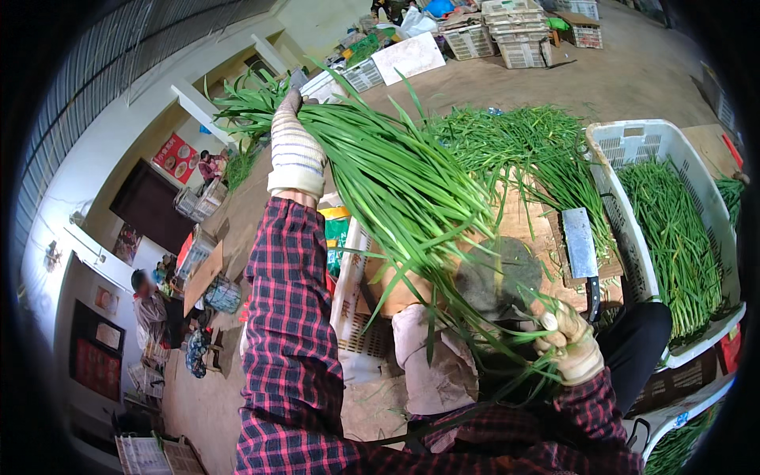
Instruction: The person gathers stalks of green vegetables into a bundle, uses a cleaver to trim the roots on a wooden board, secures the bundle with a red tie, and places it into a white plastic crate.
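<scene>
My left hand (296, 150), in a striped work glove, is raised at the upper left and closed round a large bunch of garlic chives (388, 162). The bunch slants down to the right, its pale ends over the wooden board (518, 206). At the lower right my right hand (571, 344), in a pale glove, has its fingers closed on some loose chive leaves (518, 336). Between the hands lies a round grey slab (503, 277), partly behind the leaves. A cleaver (580, 245) with a black handle lies on the board, above my right hand.
More chives (507, 138) are heaped at the board's far side. A white plastic crate (633, 229) of chives stands at the right. Stacked crates (518, 36) stand at the back. Another person (150, 317) is at the far left. My knee (645, 332) is beside the crate.
</scene>
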Available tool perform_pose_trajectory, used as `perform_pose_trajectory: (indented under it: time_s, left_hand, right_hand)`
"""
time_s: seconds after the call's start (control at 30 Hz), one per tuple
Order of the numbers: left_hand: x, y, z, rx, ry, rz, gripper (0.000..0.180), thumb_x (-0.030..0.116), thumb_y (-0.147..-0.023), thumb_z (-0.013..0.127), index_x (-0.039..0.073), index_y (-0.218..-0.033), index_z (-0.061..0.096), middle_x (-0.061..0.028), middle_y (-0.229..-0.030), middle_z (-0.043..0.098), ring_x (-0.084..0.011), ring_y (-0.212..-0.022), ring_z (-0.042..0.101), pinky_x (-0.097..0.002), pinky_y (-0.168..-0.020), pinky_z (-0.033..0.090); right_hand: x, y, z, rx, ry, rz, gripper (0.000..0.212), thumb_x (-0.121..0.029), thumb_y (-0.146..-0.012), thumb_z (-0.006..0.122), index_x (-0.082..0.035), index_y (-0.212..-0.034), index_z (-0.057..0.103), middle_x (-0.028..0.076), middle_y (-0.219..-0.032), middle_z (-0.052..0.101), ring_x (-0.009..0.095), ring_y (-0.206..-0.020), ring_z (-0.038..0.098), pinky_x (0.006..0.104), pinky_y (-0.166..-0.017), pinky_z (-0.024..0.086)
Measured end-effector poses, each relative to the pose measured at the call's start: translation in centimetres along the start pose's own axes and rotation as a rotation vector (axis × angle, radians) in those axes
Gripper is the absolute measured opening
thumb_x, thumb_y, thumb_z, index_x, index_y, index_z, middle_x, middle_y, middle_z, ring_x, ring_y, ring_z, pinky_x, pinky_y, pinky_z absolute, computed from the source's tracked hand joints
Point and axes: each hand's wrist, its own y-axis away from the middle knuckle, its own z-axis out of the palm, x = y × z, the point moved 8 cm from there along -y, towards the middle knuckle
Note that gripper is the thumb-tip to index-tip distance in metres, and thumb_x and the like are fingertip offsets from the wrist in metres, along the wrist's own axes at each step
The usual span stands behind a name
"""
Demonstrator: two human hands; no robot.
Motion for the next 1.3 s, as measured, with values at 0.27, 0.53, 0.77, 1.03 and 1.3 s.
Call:
perform_pose_trajectory:
  time_s: [0.27,0.53,0.77,1.03,1.3]
  left_hand:
    - [-0.7,-2.1,1.0,-0.062,-0.030,0.113,0.036,0.034,-0.093,0.056,0.003,-0.110,0.061,-0.0110,-0.102,0.064,-0.0253,-0.088,0.060,-0.0382,-0.082,0.051]
    - [-2.6,1.9,5.9,-0.112,0.060,0.024,0.041,0.038,-0.091,0.058,0.005,-0.113,0.062,-0.0079,-0.105,0.064,-0.0218,-0.087,0.061,-0.0360,-0.079,0.051]
    - [-1.9,2.0,5.0,-0.058,-0.001,-0.008,0.053,0.044,-0.088,0.060,0.002,-0.120,0.058,-0.0096,-0.110,0.060,-0.0236,-0.095,0.058,-0.0372,-0.082,0.049]
    - [-1.7,1.3,4.6,0.007,0.051,-0.093,0.024,0.036,-0.091,0.061,0.012,-0.092,0.063,-0.0027,-0.077,0.063,-0.0202,-0.063,0.059,-0.0360,-0.058,0.053]
    - [-2.1,4.5,6.3,-0.153,0.158,-0.099,0.024,0.033,-0.085,0.070,0.015,-0.078,0.057,0.0015,-0.070,0.058,-0.0160,-0.063,0.056,-0.0333,-0.061,0.051]
  right_hand:
    - [-1.0,-0.9,1.3,0.315,0.445,-0.088,0.028,-0.025,-0.096,0.058,-0.001,-0.110,0.061,0.004,-0.084,0.065,0.010,-0.063,0.060,0.0184,-0.039,0.031]
    - [2.3,-9.8,1.8,0.164,0.220,-0.024,0.014,-0.021,-0.095,0.058,-0.011,-0.085,0.057,-0.004,-0.063,0.049,0.007,-0.053,0.047,0.0225,-0.044,0.035]
    - [0.6,-1.2,1.1,0.143,1.043,-0.255,0.017,-0.019,-0.096,0.057,-0.003,-0.094,0.065,-0.003,-0.063,0.051,0.007,-0.055,0.047,0.0241,-0.052,0.038]
    - [-2.8,1.3,-4.0,0.573,0.650,-0.344,0.017,-0.023,-0.095,0.060,-0.007,-0.089,0.060,-0.003,-0.058,0.051,0.007,-0.044,0.043,0.0233,-0.042,0.034]
    - [0.5,-6.9,1.2,0.075,0.883,-0.227,0.024,-0.022,-0.092,0.062,-0.006,-0.110,0.060,0.009,-0.086,0.066,0.011,-0.074,0.059,0.0222,-0.066,0.048]
